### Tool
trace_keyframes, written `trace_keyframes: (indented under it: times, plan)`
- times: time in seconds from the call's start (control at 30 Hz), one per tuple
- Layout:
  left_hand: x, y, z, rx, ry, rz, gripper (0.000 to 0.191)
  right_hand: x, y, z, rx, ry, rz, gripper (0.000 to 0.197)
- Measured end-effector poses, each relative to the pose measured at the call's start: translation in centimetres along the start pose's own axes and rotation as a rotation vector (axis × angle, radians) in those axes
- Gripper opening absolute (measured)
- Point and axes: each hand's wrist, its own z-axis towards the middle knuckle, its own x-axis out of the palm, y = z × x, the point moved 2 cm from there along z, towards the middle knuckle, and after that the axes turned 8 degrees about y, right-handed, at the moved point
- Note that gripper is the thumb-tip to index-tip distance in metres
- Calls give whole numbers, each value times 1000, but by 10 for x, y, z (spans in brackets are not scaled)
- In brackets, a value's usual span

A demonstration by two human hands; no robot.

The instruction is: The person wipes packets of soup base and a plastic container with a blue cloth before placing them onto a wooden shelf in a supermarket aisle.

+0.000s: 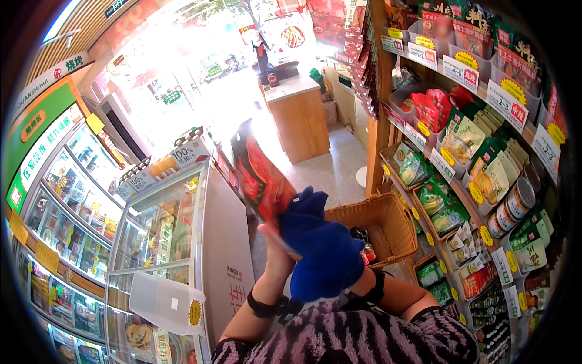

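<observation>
In front of my chest my left hand (278, 255) grips the lower end of a red and black plastic food packet (263, 177), which stands tilted and looks blurred. A blue cloth (318, 255) covers my right hand (350, 273) and lies against the packet's lower right side; the fingers under it are hidden. Right of the cloth is a brown wicker basket (386, 227) with a few dark and red packets (368, 252) in its bottom. A translucent plastic bin (159, 302) with a yellow sticker rests on the glass-topped chest freezer (200, 227) to my left.
Shelves with a price-tag rail (459, 75) on my right hold bagged foods and cans (520, 198). Glass-door refrigerators (68, 195) line the left wall. A wooden counter (298, 123) stands ahead by the bright shopfront, and hanging packets (359, 59) are beside a wooden post (376, 150).
</observation>
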Motion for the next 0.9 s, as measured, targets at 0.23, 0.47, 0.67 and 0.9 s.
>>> trace_keyframes:
  times: [0.23, 0.47, 0.67, 0.9]
  plan:
    - [-9, 1, -7, -61, -108, 155, 60, -1, -25, 31, -80, 60, 131, 34]
    - [-26, 8, -23, -69, -108, -460, 47, -22, -51, 64, -27, 167, 516, 42]
    - [-25, 2, -22, -209, -267, -456, 43, 17, -48, 38, -20, 204, 880, 49]
    - [-27, 18, -25, -184, -145, -142, 44, 28, -71, 62, -110, -112, 1776, 54]
